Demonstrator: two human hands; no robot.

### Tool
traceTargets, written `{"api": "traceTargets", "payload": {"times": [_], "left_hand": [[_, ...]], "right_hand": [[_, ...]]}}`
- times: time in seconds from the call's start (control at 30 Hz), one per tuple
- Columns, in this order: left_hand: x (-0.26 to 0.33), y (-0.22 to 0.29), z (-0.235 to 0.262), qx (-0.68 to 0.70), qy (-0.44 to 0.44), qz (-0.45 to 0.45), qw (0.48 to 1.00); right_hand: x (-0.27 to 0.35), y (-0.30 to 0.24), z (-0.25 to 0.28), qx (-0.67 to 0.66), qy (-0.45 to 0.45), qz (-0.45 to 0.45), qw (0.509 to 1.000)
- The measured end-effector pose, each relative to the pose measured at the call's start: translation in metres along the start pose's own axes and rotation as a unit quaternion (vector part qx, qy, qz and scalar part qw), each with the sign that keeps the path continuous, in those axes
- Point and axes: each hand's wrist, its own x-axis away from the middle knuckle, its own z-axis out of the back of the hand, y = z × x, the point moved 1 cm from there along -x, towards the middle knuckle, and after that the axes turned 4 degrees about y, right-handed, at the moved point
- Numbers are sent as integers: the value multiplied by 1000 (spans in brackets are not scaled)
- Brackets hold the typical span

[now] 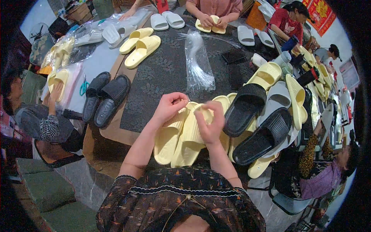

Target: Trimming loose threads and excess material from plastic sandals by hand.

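A pair of pale yellow slippers (186, 141) lies side by side in front of me, soles down, at the near edge of the table. Over the toe end of the left slipper, my left hand (169, 110) is closed in a pinch; what its fingertips hold is too small to make out. My right hand (211, 123) hovers over the right slipper, slightly blurred, its fingers bent and closed in a pinch. Anything between them cannot be made out. Beyond my hands, a clear plastic bag (200, 63) of thin white plastic strips lies on the dark patterned mat (154, 73).
To the right, black slippers (262, 137) are piled with grey and yellow ones. A black pair (110, 98), blue-handled scissors (84, 87) and a yellow pair (142, 50) lie leftward. Opposite, another person's hands (212, 25) hold yellow slippers. Other people sit at both sides.
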Motion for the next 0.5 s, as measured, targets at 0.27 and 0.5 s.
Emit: {"api": "traceTargets", "payload": {"times": [0.27,0.5], "left_hand": [[-4,-2,-3,23,11,8,1000],[-4,-4,-2,-8,20,-14,1000]], "right_hand": [[-67,-159,85,-663,93,-5,743],[-68,-168,64,-681,-101,-104,718]]}}
